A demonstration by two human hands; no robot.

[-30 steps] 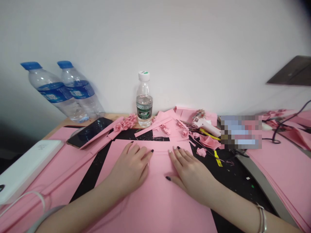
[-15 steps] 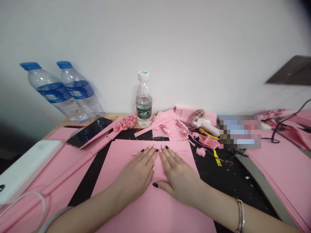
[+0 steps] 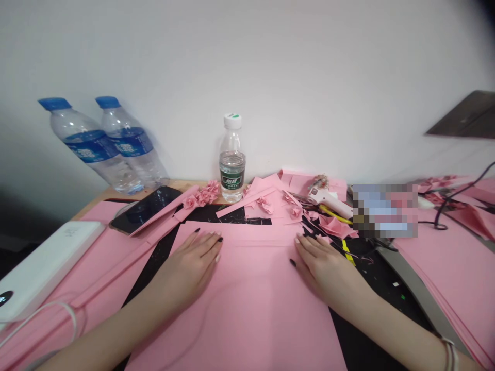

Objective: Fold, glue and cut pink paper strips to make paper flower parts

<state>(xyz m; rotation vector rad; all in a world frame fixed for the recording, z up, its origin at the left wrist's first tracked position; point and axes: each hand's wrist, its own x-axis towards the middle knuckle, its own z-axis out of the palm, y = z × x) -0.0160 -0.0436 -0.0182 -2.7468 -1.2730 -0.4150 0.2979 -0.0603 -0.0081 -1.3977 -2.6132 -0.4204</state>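
Observation:
A large sheet of pink paper (image 3: pixel 247 309) lies in front of me, with a folded strip along its far edge. My left hand (image 3: pixel 189 268) rests flat on the sheet's left side, fingertips near the fold. Out on the right side, my right hand (image 3: pixel 325 270) lies flat at the sheet's edge, its fingers reaching past the paper towards the black mat. Neither hand grips anything.
Beyond the sheet are pink paper scraps (image 3: pixel 270 203), paper roses (image 3: pixel 203 197), a glue gun (image 3: pixel 328 202) and a phone (image 3: pixel 145 211). A white power bank (image 3: pixel 50 263) sits at left, with stacked pink sheets (image 3: pixel 444 278) at right. Several water bottles stand by the wall.
My hands have slid apart from the middle of the sheet, the left moving left and the right moving right. The sheet stays in place.

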